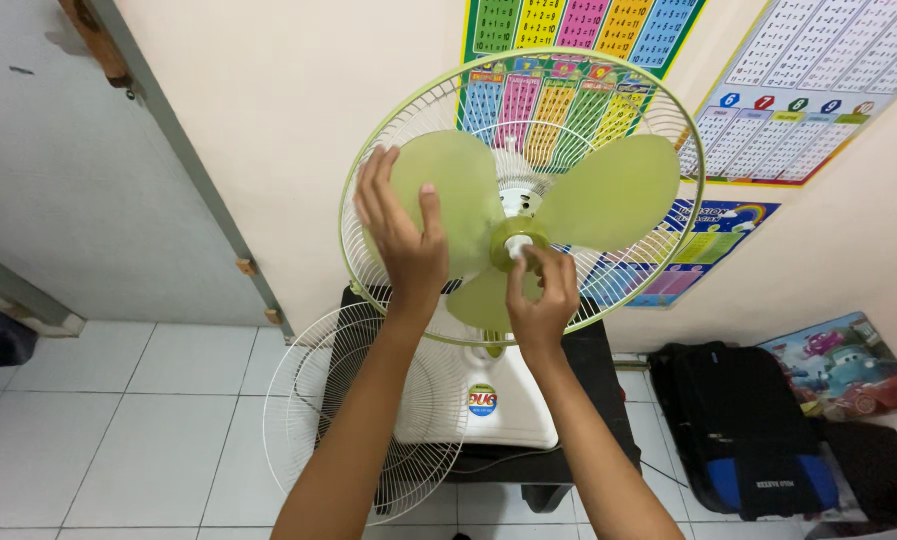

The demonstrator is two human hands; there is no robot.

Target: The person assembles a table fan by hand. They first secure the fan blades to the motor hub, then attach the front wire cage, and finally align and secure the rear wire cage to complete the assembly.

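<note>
Right hand's grip (541, 290) pinches the fan's hub cap (518, 241); left hand (405, 232), fingers spread, rests on a green blade (459, 190).

Setting: room in a home. Evidence: white tiled floor (119, 420); cream wall with children's number charts (579, 25); grey door (59, 170); green fan (524, 195) on a black stand (594, 400); black bag (744, 430); cartoon puzzle (839, 365) against the wall.
</note>
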